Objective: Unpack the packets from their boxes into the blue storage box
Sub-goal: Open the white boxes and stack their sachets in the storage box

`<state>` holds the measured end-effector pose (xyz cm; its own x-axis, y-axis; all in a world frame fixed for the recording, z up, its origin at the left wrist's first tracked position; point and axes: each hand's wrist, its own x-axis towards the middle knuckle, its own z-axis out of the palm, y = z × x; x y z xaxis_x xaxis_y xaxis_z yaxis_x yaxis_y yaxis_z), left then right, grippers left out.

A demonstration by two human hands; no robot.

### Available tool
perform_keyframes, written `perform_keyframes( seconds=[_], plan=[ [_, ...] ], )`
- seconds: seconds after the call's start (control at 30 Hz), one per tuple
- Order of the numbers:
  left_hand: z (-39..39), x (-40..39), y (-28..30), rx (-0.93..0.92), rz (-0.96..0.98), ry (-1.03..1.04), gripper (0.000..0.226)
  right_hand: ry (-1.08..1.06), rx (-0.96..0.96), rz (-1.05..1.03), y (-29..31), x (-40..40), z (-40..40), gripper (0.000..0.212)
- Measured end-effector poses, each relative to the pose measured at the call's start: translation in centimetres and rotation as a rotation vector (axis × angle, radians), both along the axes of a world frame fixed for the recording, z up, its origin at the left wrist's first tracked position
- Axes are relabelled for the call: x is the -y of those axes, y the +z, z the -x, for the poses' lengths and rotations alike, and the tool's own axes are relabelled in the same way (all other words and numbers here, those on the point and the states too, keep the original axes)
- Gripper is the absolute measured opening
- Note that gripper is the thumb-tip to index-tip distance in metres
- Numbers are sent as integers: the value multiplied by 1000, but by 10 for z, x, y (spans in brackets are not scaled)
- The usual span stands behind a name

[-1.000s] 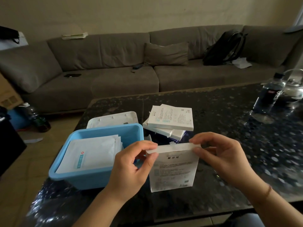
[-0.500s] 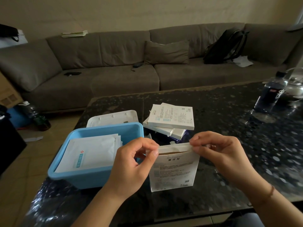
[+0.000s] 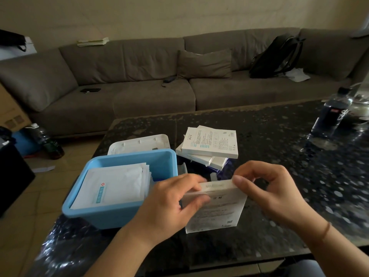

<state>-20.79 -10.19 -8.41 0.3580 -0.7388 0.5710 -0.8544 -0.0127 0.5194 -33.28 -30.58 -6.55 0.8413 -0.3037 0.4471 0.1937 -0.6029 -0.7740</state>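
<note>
Head view. A white box (image 3: pixel 216 208) stands upright on the dark speckled bench (image 3: pixel 279 156), near edge, just right of the blue storage box (image 3: pixel 111 214). Both hands work its top. Left hand (image 3: pixel 169 204): fingers curled over the box's upper left corner, thumb in front, gripping the top edge. Right hand (image 3: pixel 273 188): thumb and forefinger pinch the top flap at the right end. Whether the flap is open or closed, cannot tell; the fingers hide the seam.

Blue storage box already holds a stack of white packets (image 3: pixel 117 184), lying flat, filling the left part. White lid (image 3: pixel 139 143) lies behind it. A pile of more boxes (image 3: pixel 209 146), untidily stacked, sits behind the hands. Water bottle (image 3: pixel 331 114) far right, well apart.

Step judged: opening the box in hand; its packets not yet out.

Risks, judged:
- Flap tears if pulled hard against a tucked tab.
- Box stands on a narrow edge; a sideways tug could tip it toward the bench edge.
- Packets may slide out all at once and scatter, being thin and slick.
- Left forearm passes close to the storage box rim; a nudge could shift it.
</note>
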Motion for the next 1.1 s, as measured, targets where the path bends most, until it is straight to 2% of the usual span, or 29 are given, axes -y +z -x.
perform_keyframes(
  seconds=[0.13,0.2,0.27,0.33,0.43,0.5,0.6,0.67,0.8,0.9,1.1],
  plan=[
    [2,7,-2,25,5,16,20,-47,-310,104,20,-12,-20,56],
    [2,7,-4,3,12,20,21,-18,-432,90,27,-15,-29,51],
    [1,6,-5,1,10,16,20,0,-448,47,32,-17,-34,32],
    [1,5,-4,-18,-2,25,22,-1,-379,-11,34,-20,-34,19],
    [0,5,-2,-78,-33,58,29,-14,-198,-103,29,-24,-26,16],
    [-2,5,-1,-110,-49,59,29,-34,-29,60,18,-26,-16,19],
    [-3,5,0,-126,-57,51,24,-25,271,450,-8,-26,-5,19],
    [-3,6,2,-127,-62,58,23,-67,371,677,-26,-25,-2,16],
    [-5,9,2,-100,-85,71,21,-181,452,972,-50,-18,-2,12],
    [-6,11,2,-71,-130,61,35,-203,522,1107,-57,-13,-4,17],
    [-8,21,12,-121,-181,43,32,-172,552,1326,-59,3,-11,23]
  ],
)
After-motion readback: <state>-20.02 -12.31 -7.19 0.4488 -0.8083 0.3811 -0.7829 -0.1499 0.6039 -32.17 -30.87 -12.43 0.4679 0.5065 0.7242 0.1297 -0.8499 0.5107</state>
